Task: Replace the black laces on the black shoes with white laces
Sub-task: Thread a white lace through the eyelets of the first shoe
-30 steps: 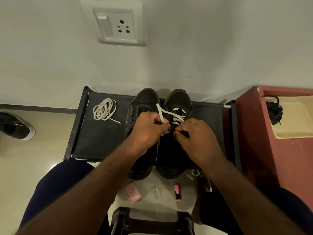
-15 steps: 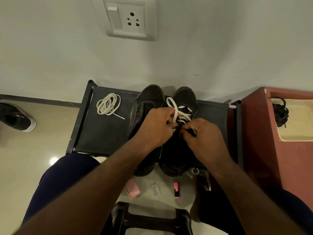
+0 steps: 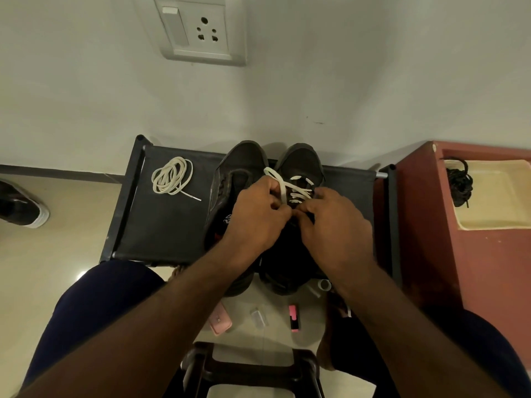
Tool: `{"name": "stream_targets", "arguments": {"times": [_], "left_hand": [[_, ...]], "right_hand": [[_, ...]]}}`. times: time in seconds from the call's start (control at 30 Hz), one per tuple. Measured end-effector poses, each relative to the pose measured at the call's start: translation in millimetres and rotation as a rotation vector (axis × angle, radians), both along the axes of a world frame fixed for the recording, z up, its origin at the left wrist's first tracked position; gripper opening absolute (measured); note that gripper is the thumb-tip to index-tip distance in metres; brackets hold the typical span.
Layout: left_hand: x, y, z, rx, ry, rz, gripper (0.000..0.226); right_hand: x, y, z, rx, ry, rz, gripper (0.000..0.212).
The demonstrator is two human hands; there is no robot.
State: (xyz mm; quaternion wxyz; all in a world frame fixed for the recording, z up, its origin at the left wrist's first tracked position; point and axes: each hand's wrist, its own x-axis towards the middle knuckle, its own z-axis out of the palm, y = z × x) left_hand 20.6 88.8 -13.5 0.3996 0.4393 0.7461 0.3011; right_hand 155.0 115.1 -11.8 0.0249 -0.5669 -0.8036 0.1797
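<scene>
Two black shoes stand side by side on a black fabric rack (image 3: pixel 161 225), toes toward the wall. The right shoe (image 3: pixel 301 165) has a white lace (image 3: pixel 297 192) threaded across its lower eyelets. My left hand (image 3: pixel 253 219) grips a loop of that white lace above the shoe's tongue. My right hand (image 3: pixel 336 225) pinches at the right shoe's eyelets; what its fingertips hold is hidden. The left shoe (image 3: pixel 238 165) shows no lace. A coiled spare white lace (image 3: pixel 171 179) lies on the rack's left part. The removed black laces (image 3: pixel 459 182) sit in a cream tray.
The cream tray (image 3: pixel 494 214) rests on a red cabinet (image 3: pixel 488 268) at the right. The wall with a socket plate (image 3: pixel 198 30) is right behind the rack. Another shoe (image 3: pixel 20 205) lies on the floor at left. Small pink items (image 3: pixel 219 321) and a dark stool (image 3: pixel 253 366) sit below.
My left hand has pulled the white lace loop slightly up and left. My right hand stays at the eyelets. The camera has tilted a little lower.
</scene>
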Motion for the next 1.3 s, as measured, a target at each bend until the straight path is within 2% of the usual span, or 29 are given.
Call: {"name": "stream_targets", "arguments": {"times": [0.13, 0.27, 0.67, 0.77, 0.87, 1.0, 1.13, 1.3], "left_hand": [[-5.6, 1.0, -2.0, -0.066, -0.195, 0.111, 0.018], [-4.6, -0.6, -0.5, -0.073, -0.264, 0.138, 0.020], [-4.6, -1.1, -6.9, -0.058, -0.278, 0.162, 0.022], [-5.2, -1.4, -7.5, -0.052, -0.269, 0.156, 0.021], [-5.5, -1.6, -7.9, -0.048, -0.271, 0.142, 0.020], [-5.7, -2.2, -9.5, -0.051, -0.264, 0.142, 0.019], [-6.9, -2.0, -10.0, -0.054, -0.256, 0.139, 0.019], [-6.1, -2.2, -8.4, -0.036, -0.235, 0.094, 0.025]], "right_hand": [[-6.8, 3.1, 5.1, -0.020, -0.081, -0.008, 0.028], [-6.8, 9.8, 4.0, -0.015, -0.033, 0.020, 0.023], [-12.7, 11.1, 3.9, -0.086, -0.089, 0.083, 0.021], [-8.9, 17.4, -3.6, -0.153, 0.027, 0.082, 0.018], [-3.1, 23.2, -7.8, -0.220, 0.143, 0.036, 0.028], [-8.7, 20.9, -4.6, -0.174, 0.049, 0.040, 0.017], [-12.8, 19.1, -0.7, -0.179, -0.001, 0.067, 0.017], [-6.9, 17.0, -1.8, -0.167, 0.168, 0.081, 0.009]]}}
